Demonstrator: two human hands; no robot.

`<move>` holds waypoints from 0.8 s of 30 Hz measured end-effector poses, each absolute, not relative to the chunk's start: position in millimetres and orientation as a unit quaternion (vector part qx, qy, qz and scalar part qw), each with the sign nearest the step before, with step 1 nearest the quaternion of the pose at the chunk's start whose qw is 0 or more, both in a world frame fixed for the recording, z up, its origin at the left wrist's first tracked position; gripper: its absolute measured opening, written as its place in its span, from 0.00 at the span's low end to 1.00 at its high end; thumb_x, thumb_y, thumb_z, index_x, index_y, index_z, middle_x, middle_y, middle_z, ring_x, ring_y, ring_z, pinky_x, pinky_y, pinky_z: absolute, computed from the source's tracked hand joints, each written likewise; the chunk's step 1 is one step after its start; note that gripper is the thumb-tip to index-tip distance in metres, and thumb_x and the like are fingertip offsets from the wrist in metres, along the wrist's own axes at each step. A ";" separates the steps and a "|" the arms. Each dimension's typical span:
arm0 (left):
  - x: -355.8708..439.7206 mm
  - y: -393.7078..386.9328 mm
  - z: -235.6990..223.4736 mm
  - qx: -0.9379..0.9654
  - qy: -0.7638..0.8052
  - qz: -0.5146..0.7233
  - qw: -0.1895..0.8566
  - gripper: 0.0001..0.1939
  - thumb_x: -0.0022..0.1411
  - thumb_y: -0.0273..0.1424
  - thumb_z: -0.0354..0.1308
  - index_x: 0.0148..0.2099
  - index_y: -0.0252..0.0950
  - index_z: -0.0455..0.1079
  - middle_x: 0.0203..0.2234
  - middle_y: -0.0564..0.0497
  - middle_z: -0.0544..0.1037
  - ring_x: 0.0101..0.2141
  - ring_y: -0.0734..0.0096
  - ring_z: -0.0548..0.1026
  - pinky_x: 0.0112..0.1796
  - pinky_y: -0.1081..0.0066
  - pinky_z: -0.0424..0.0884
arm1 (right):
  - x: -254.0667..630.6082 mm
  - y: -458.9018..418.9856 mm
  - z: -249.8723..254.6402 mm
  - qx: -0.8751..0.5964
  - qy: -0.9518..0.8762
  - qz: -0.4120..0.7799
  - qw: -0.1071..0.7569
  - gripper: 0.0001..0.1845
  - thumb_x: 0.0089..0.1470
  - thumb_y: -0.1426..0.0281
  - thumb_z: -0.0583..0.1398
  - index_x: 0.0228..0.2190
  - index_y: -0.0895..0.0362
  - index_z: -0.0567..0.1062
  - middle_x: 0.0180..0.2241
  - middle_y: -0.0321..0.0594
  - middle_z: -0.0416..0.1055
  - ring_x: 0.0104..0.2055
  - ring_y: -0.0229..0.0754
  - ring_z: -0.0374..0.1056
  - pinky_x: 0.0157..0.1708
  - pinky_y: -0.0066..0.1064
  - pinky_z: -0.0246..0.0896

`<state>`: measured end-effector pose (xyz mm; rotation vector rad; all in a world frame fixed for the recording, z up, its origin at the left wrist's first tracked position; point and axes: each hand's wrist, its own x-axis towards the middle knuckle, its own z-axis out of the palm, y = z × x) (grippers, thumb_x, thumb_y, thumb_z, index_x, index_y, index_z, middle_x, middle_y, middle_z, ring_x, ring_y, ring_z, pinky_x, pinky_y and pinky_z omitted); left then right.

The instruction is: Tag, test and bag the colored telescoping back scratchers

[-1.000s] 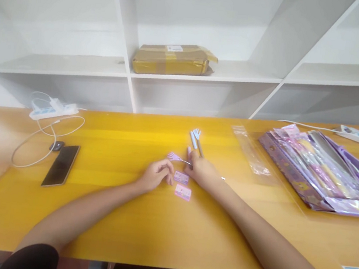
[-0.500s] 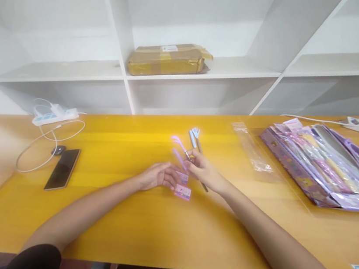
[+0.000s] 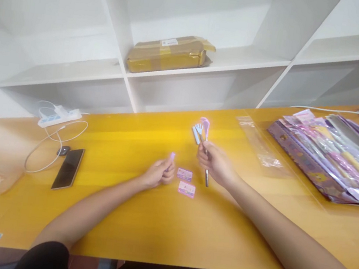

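Observation:
My right hand [image 3: 215, 160] is closed around the thin metal rod of a purple-headed back scratcher [image 3: 204, 127], its head pointing away from me. Directly beside it is a back scratcher with a pale-blue, hand-shaped head [image 3: 198, 128]. My fingers cover where the two rods run, so which rod the end below my hand belongs to is unclear. A short pale-blue piece [image 3: 195, 135] lies alongside. My left hand [image 3: 160, 174] is closed on a small purple piece [image 3: 172, 155], only its tip showing. Between my hands lie two pink printed cards [image 3: 184, 174].
A clear plastic bag [image 3: 260, 145] lies right of my hand, before a purple box of packaged items [image 3: 322, 157]. At left are a phone [image 3: 68, 168], a cable and a power strip [image 3: 59, 117]. A taped parcel [image 3: 170, 54] sits on the shelf behind.
My hands have moved apart. The right has carried the purple back scratcher right, beside the blue one; the left has closed on the purple piece and drawn back, uncovering the cards.

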<state>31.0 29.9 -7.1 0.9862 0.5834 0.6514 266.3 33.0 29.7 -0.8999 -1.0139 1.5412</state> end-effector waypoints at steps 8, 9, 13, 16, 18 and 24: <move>31.5 22.2 -20.0 0.572 0.284 0.321 0.699 0.26 0.70 0.55 0.60 0.47 0.36 0.65 0.24 0.59 0.69 0.20 0.79 0.68 0.25 0.75 0.64 | 274.2 39.0 27.7 -0.305 -0.355 0.663 0.585 0.14 0.59 0.59 0.68 0.36 0.54 0.71 0.23 0.28 0.53 0.20 0.31 0.40 0.19 0.24 0.36; 32.2 22.6 -20.3 0.568 0.283 0.328 0.700 0.26 0.69 0.54 0.63 0.50 0.36 0.65 0.29 0.55 0.75 0.24 0.76 0.75 0.29 0.73 0.70 | 274.5 39.1 27.8 -0.300 -0.350 0.664 0.589 0.13 0.59 0.60 0.68 0.36 0.54 0.72 0.23 0.28 0.54 0.20 0.30 0.41 0.19 0.24 0.36; 35.5 22.5 -19.8 0.537 0.261 0.362 0.716 0.24 0.66 0.46 0.70 0.50 0.36 0.65 0.45 0.42 0.82 0.45 0.56 0.85 0.50 0.55 0.79 | 275.1 38.9 28.4 -0.288 -0.340 0.667 0.598 0.12 0.59 0.62 0.68 0.36 0.55 0.73 0.23 0.28 0.54 0.20 0.30 0.41 0.19 0.23 0.37; 35.5 21.0 -19.4 0.555 0.238 0.386 0.697 0.16 0.68 0.39 0.68 0.43 0.36 0.65 0.51 0.40 0.82 0.55 0.51 0.82 0.60 0.47 0.73 | 275.3 38.7 28.7 -0.281 -0.340 0.665 0.603 0.12 0.59 0.62 0.68 0.36 0.55 0.73 0.23 0.28 0.53 0.20 0.30 0.41 0.19 0.23 0.38; 34.0 20.3 -19.1 0.569 0.234 0.396 0.681 0.16 0.68 0.37 0.68 0.39 0.37 0.62 0.51 0.40 0.83 0.57 0.52 0.80 0.63 0.47 0.71 | 275.5 38.6 29.0 -0.278 -0.342 0.663 0.605 0.11 0.60 0.62 0.67 0.36 0.55 0.73 0.23 0.28 0.53 0.20 0.30 0.40 0.19 0.23 0.39; 32.1 20.8 -15.7 0.581 0.264 0.351 0.685 0.19 0.70 0.45 0.64 0.44 0.37 0.62 0.50 0.37 0.83 0.35 0.64 0.84 0.39 0.64 0.78 | 275.8 38.5 29.2 -0.273 -0.352 0.663 0.601 0.12 0.60 0.61 0.68 0.36 0.54 0.73 0.23 0.27 0.52 0.20 0.30 0.41 0.19 0.22 0.41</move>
